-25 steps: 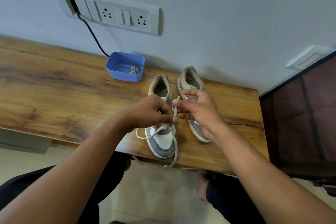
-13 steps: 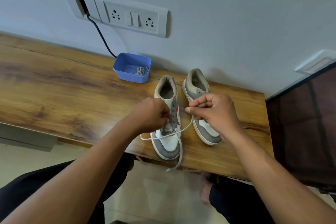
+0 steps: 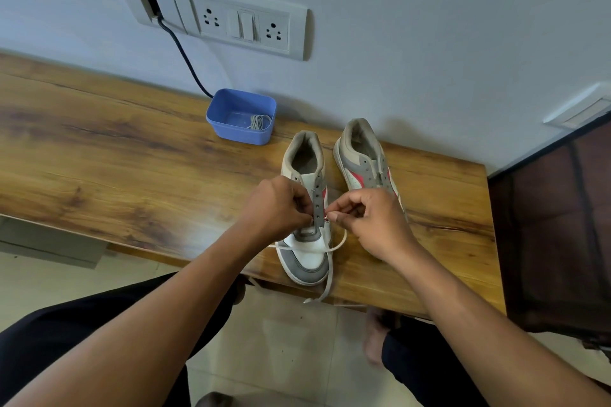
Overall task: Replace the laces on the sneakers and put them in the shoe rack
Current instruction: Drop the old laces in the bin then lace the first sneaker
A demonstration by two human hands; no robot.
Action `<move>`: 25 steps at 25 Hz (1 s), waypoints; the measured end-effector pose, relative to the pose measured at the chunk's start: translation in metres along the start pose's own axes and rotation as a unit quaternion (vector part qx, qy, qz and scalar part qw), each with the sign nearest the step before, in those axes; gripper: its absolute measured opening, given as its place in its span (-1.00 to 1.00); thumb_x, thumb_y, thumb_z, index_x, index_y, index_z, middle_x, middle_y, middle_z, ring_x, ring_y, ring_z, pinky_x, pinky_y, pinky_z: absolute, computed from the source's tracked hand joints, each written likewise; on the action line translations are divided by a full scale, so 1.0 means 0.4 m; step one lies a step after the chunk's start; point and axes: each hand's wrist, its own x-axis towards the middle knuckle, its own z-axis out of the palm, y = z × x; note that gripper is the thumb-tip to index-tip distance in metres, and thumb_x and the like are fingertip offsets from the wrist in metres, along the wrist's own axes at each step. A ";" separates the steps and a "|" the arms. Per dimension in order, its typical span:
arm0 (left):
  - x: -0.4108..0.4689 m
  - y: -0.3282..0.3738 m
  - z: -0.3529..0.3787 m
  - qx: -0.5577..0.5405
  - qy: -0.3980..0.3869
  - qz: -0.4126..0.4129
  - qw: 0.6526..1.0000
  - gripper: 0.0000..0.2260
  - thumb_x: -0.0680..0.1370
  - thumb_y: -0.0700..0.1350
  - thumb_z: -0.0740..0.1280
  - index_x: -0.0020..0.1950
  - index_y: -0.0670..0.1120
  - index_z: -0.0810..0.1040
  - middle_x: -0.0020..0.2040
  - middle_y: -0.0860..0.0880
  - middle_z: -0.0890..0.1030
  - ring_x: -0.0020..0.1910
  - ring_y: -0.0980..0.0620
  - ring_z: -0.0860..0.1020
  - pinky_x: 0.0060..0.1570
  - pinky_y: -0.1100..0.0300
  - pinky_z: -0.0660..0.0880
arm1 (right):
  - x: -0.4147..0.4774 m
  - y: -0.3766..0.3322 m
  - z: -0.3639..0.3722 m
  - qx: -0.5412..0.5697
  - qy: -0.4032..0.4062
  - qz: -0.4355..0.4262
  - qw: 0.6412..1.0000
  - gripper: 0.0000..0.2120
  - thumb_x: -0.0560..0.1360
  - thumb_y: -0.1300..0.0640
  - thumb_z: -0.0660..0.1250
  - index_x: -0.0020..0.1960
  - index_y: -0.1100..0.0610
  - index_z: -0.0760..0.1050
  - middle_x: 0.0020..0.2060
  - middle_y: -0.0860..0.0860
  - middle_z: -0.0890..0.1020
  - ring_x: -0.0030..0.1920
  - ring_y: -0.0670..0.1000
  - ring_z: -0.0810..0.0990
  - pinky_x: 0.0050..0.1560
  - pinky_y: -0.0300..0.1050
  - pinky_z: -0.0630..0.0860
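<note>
Two grey, white and red sneakers stand side by side on the wooden table [image 3: 99,162], toes toward me. The left sneaker [image 3: 305,208] has a white lace [image 3: 327,277] across its toe end, one end hanging over the table edge. My left hand [image 3: 277,205] grips the left side of its eyelet row. My right hand [image 3: 367,218] pinches the lace tip at an eyelet on the right side. The right sneaker [image 3: 363,158] stands without laces, partly hidden by my right hand.
A blue plastic tub [image 3: 239,117] with a coiled grey lace [image 3: 258,120] sits near the wall behind the sneakers. A black cable [image 3: 185,56] runs down from the wall socket panel [image 3: 238,23]. A dark cabinet [image 3: 555,225] stands at the right. My legs are under the table.
My right hand has come back from the right toward the eyelets, bringing the lace tip with it. The lace loop over the toe has slackened. My left hand stayed on the sneaker.
</note>
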 end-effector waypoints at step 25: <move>0.011 -0.019 0.010 -0.032 -0.007 -0.001 0.999 -0.91 0.41 -0.15 0.57 -0.19 0.02 0.71 -0.37 0.19 0.57 -0.42 0.36 0.51 -0.47 0.49 0.35 | 0.013 -0.084 0.061 -0.177 0.014 0.037 0.983 -0.79 0.44 0.13 0.53 -0.30 0.11 0.57 -0.38 0.02 0.63 -0.32 0.00 0.62 -0.30 -0.09 0.57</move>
